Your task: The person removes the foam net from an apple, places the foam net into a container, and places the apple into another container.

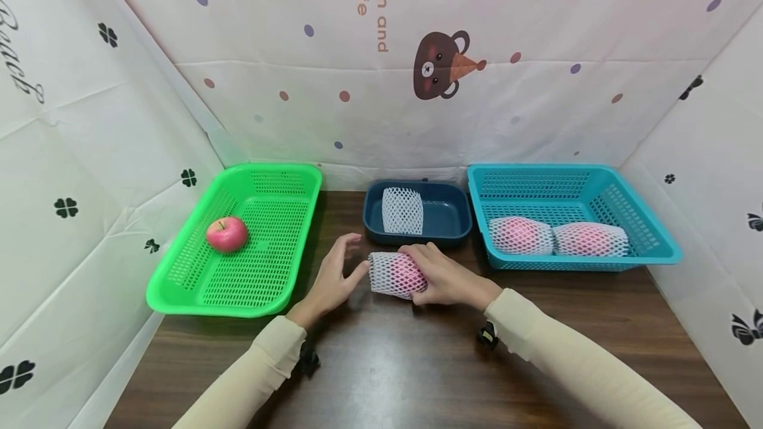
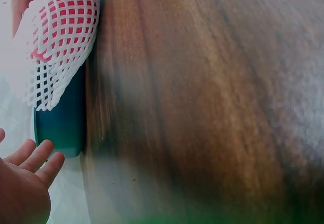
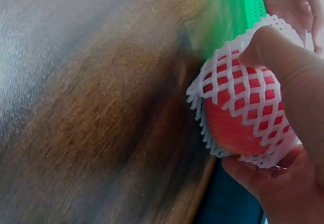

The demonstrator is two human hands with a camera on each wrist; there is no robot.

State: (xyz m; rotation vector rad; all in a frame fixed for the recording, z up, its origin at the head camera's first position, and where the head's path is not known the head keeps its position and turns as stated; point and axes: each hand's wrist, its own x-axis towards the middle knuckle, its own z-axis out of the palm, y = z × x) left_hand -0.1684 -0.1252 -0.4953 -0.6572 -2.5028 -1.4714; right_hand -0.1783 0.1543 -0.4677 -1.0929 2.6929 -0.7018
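An apple in a white foam net (image 1: 395,275) is held by my right hand (image 1: 444,277), the thumb and fingers round its right end. Seen from the right wrist, the red apple (image 3: 235,125) shows through the mesh and at the net's open end. My left hand (image 1: 335,278) is beside the net's left end, its fingers spread and holding nothing. Past the hands, a flat white foam net (image 1: 402,210) lies in the dark blue tray (image 1: 456,238). A bare red apple (image 1: 227,234) sits in the green basket (image 1: 238,310) on the left.
In the blue basket (image 1: 650,257) on the right lie two netted apples, one (image 1: 521,236) left of the other (image 1: 590,239). All the containers stand on a dark wooden table (image 1: 381,376). A patterned white cloth (image 1: 334,111) hangs behind and at both sides.
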